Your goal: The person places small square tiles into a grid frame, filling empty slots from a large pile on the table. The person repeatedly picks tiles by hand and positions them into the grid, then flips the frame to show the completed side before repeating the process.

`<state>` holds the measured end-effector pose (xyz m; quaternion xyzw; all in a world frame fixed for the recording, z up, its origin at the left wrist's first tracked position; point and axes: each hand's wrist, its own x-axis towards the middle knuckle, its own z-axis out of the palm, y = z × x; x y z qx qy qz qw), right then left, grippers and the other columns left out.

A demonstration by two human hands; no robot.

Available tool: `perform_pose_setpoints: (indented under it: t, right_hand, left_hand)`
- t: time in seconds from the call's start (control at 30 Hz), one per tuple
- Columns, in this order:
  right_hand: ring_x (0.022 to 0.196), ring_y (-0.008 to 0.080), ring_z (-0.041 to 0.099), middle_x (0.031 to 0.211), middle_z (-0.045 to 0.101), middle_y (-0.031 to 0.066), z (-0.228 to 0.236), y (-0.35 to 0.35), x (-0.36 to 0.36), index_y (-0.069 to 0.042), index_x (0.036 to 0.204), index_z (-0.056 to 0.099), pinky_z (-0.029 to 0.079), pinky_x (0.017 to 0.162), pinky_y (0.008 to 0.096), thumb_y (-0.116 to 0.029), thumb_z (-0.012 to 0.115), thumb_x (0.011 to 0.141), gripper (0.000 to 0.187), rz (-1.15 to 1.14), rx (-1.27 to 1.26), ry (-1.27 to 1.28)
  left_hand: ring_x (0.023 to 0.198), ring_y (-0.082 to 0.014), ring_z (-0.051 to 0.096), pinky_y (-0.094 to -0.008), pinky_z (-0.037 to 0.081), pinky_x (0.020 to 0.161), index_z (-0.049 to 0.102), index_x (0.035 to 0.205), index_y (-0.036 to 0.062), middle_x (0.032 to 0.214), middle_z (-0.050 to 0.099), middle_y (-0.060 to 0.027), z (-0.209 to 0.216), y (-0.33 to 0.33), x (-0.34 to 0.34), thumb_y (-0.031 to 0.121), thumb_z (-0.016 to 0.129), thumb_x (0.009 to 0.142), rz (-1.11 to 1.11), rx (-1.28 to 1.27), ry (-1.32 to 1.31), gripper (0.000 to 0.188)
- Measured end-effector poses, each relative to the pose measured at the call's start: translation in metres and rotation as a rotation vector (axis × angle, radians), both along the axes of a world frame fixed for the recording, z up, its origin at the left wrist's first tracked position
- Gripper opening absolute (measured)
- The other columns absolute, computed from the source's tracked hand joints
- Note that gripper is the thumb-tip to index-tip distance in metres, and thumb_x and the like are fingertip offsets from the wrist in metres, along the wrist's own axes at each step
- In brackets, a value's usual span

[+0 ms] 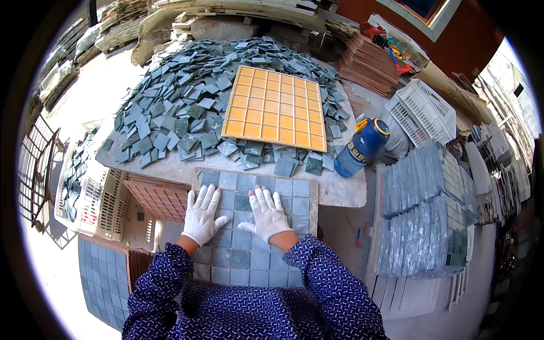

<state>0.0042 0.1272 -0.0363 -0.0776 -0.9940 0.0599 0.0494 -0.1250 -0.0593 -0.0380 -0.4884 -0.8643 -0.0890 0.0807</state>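
Square blue-grey stone tiles stand in neat rows in a square sheet [241, 259] in front of my body. My left hand [203, 216], in a white glove with bare fingertips, lies flat on the left part of this sheet, fingers stretched out. Right of it, my right hand [265, 215], gloved the same way, rests flat on the middle, fingers forward and thumb out to the left. Neither hand grips anything. Beyond the sheet, a yellow gridded tray [275, 109] with empty square cells lies tilted on a big heap of loose tiles [175, 110].
A blue bottle [362, 148] stands at the table's right edge. Farther right are a white plastic crate [424, 110], a stack of brown trays [368, 63] and plastic-wrapped tile sheets [412, 238]. On the left are a white basket [113, 205], red-brown gridded trays [161, 199] and another tile sheet [105, 277].
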Motion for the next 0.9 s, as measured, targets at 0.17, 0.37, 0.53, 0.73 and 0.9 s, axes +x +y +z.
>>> perform_pose_setpoints:
  t: [0.17, 0.37, 0.53, 0.73, 0.9]
  right_hand:
    - [0.141, 0.0325, 0.025, 0.150, 0.030, 0.0202, -0.010, -0.051, 0.030, 0.000, 0.144, 0.034, 0.015, 0.116, 0.0462, -0.065, 0.056, 0.078, 0.095, 0.038, -0.084, 0.073]
    - [0.140, 0.0365, 0.025, 0.151, 0.027, 0.0216, 0.004, -0.011, 0.031, 0.001, 0.146, 0.028, 0.016, 0.116, 0.0475, -0.055, 0.060, 0.082, 0.091, 0.107, -0.235, 0.169]
    - [0.141, 0.0409, 0.020, 0.152, 0.019, 0.0270, 0.008, 0.038, 0.116, 0.007, 0.145, 0.022, 0.016, 0.114, 0.0540, -0.055, 0.063, 0.080, 0.098, -0.243, -0.033, 0.068]
    - [0.142, 0.0363, 0.019, 0.152, 0.024, 0.0229, -0.011, -0.002, 0.086, 0.003, 0.145, 0.027, 0.009, 0.115, 0.0528, -0.069, 0.053, 0.078, 0.102, -0.217, 0.067, -0.023]
    - [0.143, 0.0334, 0.018, 0.154, 0.023, 0.0195, -0.009, -0.033, 0.039, 0.000, 0.147, 0.027, 0.009, 0.115, 0.0531, -0.068, 0.053, 0.079, 0.099, -0.083, 0.001, -0.019]
  left_hand:
    - [0.137, -0.0347, 0.032, -0.0537, 0.015, 0.114, 0.038, 0.141, 0.0007, 0.146, 0.038, -0.0188, 0.005, -0.022, 0.027, 0.056, 0.054, 0.083, -0.059, -0.021, -0.093, 0.082]
    - [0.139, -0.0329, 0.030, -0.0526, 0.016, 0.113, 0.035, 0.143, 0.0029, 0.149, 0.034, -0.0178, 0.001, -0.018, 0.018, 0.044, 0.057, 0.086, 0.012, -0.018, -0.054, 0.074]
    - [0.141, -0.0351, 0.025, -0.0557, 0.012, 0.114, 0.033, 0.144, 0.0018, 0.150, 0.032, -0.0190, -0.012, -0.067, 0.043, 0.050, 0.057, 0.084, 0.047, -0.039, -0.147, 0.081]
    - [0.141, -0.0359, 0.024, -0.0550, 0.011, 0.114, 0.031, 0.144, -0.0009, 0.150, 0.031, -0.0206, -0.006, -0.064, 0.048, 0.056, 0.051, 0.085, 0.077, -0.108, -0.102, 0.085]
    - [0.141, -0.0342, 0.026, -0.0565, 0.011, 0.114, 0.031, 0.145, 0.0010, 0.150, 0.031, -0.0184, 0.000, -0.069, 0.050, 0.056, 0.052, 0.084, 0.052, -0.108, -0.124, 0.085]
